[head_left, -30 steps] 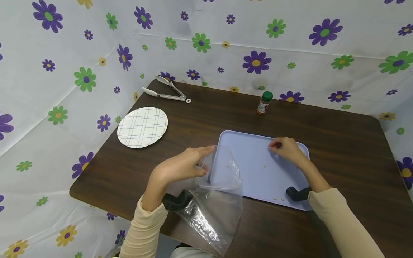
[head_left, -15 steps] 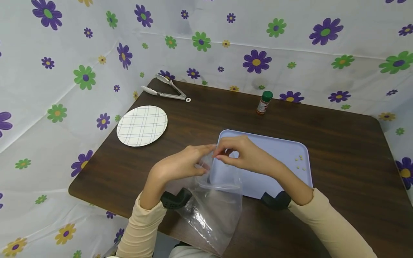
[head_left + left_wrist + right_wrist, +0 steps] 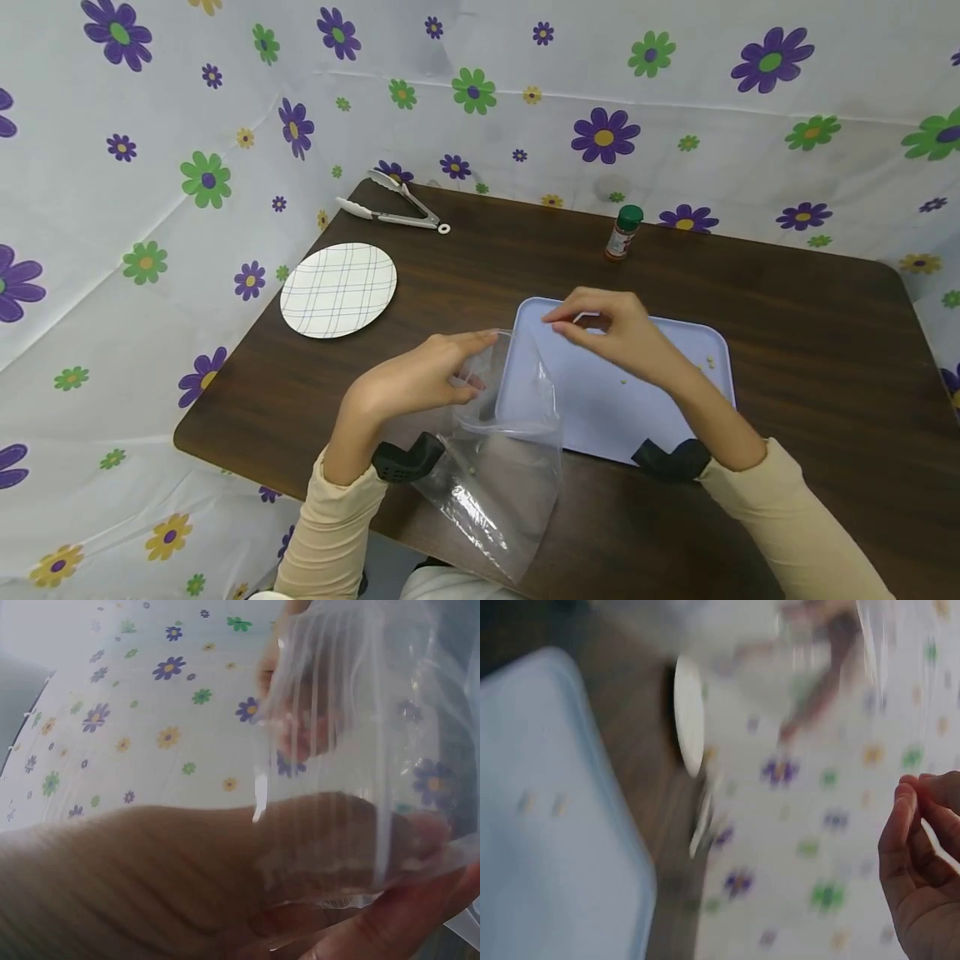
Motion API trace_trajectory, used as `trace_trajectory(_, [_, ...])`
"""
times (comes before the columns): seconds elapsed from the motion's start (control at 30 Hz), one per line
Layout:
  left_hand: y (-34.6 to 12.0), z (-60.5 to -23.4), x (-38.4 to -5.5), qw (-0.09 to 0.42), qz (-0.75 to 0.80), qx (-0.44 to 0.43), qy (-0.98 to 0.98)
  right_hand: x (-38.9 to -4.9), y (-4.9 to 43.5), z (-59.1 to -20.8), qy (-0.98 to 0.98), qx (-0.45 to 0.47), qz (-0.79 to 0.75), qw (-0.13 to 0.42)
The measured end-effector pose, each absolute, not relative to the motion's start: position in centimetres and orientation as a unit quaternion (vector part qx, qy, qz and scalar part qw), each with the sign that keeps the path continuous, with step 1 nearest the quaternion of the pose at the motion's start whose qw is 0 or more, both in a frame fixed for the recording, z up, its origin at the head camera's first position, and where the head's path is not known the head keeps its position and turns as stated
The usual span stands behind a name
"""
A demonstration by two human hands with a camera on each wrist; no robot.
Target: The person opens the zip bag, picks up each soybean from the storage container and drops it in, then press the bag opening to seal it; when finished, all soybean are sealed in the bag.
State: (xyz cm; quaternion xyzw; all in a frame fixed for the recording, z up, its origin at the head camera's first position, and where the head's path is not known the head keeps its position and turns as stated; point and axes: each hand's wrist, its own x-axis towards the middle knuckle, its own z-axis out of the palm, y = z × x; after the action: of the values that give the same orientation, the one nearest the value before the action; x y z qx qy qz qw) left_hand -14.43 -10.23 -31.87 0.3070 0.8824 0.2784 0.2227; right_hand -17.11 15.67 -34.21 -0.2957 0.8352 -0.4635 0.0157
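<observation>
My left hand [image 3: 420, 379] holds a clear plastic bag [image 3: 517, 492] at its mouth, fingers and thumb spread apart at the rim. In the left wrist view the bag's ribbed upper band [image 3: 322, 697] lies across the hand [image 3: 322, 832]. One small yellowish piece [image 3: 472, 471] shows inside the bag. My right hand [image 3: 611, 329] is above the light blue tray [image 3: 592, 425], fingers curled and fingertips close to the thumb. Nothing shows between those fingertips in the right wrist view, where the hand [image 3: 922, 862] is at the right edge. Several small yellow pieces [image 3: 623, 382] lie on the tray.
A white checked plate [image 3: 339, 290] sits at the table's left, with metal tongs [image 3: 405, 218] spread behind it. A green-capped spice jar [image 3: 623, 233] stands behind the tray. Flowered sheeting [image 3: 525, 108] borders the dark wooden table [image 3: 810, 350].
My right hand goes from the tray to the bag's mouth, then back right over the tray. A small yellowish piece now shows in the bag. The left hand stays at the rim.
</observation>
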Motion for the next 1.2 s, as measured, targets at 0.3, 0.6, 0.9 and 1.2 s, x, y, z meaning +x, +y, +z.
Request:
trace_trajectory(0.3, [-10.3, -31.9, -14.3, 0.228, 0.284, 0.294, 0.884, -18.8, 23.9, -41.4, 0.905, -0.181, -0.370, 0.109])
trace_trajectory(0.6, [-10.3, -32.0, -14.3, 0.225, 0.285, 0.298, 0.883, -18.4, 25.8, -46.0, 0.906, -0.230, -0.350, 0.064])
trace_trajectory(0.9, [-9.9, -32.2, -14.3, 0.225, 0.286, 0.303, 0.881, -18.3, 25.3, -46.1, 0.913, -0.259, -0.315, 0.017])
trace_trajectory(1.2, [-9.6, -32.2, -14.4, 0.227, 0.283, 0.305, 0.881, -15.2, 18.6, -37.4, 0.874, -0.266, -0.405, -0.038])
